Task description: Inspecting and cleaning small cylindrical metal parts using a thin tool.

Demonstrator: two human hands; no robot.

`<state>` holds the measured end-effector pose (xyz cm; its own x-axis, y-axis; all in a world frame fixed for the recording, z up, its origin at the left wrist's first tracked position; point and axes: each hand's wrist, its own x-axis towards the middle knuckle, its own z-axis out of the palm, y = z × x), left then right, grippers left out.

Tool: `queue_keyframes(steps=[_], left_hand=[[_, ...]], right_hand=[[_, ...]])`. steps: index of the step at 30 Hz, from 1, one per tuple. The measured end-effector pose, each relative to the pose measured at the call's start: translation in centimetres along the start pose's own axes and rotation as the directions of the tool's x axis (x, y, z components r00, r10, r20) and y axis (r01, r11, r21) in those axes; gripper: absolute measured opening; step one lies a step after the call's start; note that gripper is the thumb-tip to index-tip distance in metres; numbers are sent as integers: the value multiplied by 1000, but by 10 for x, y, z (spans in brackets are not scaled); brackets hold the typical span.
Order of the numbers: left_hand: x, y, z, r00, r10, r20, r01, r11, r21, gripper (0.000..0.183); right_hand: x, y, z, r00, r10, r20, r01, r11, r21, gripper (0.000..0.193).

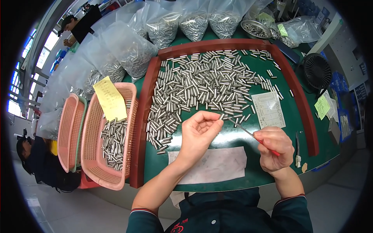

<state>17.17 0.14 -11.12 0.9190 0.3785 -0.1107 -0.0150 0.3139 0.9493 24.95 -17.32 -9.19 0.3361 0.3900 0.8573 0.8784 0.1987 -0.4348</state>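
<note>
The left hand [198,134] pinched a small silver metal tube [221,116]; the right hand [274,147] clamped a thin red-handled metal probe [248,134], its tip at that tube.

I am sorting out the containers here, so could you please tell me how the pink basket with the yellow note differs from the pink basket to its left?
The pink basket with the yellow note holds a heap of small metal cylinders; the left pink basket shows none. The first carries a yellow paper note; the left one has none. The first lies nearer the red-framed tray. Both are pink perforated plastic.
</note>
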Motion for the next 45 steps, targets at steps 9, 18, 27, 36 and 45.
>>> queue_keyframes(steps=[9, 18, 27, 36, 45], left_hand=[[8, -1, -9, 993, 33, -110, -29, 999, 31, 14], [11, 0, -11, 925, -339, 174, 380, 858, -346, 17], [10, 1, -11, 910, -358, 206, 412, 825, -386, 18], [8, 1, -11, 918, -338, 207, 388, 872, -297, 17], [8, 4, -11, 930, -320, 182, 360, 896, -261, 17]], right_hand=[[1, -5, -5, 988, -87, 126, 90, 996, -14, 14], [-1, 2, -1, 998, -56, -34, 55, 998, -20, 14], [-2, 2, 1, 998, -56, -32, 55, 998, -32, 14], [-2, 3, 4, 999, -49, -17, 49, 998, -28, 16], [-3, 1, 0, 998, -47, 39, 47, 999, -2, 27]])
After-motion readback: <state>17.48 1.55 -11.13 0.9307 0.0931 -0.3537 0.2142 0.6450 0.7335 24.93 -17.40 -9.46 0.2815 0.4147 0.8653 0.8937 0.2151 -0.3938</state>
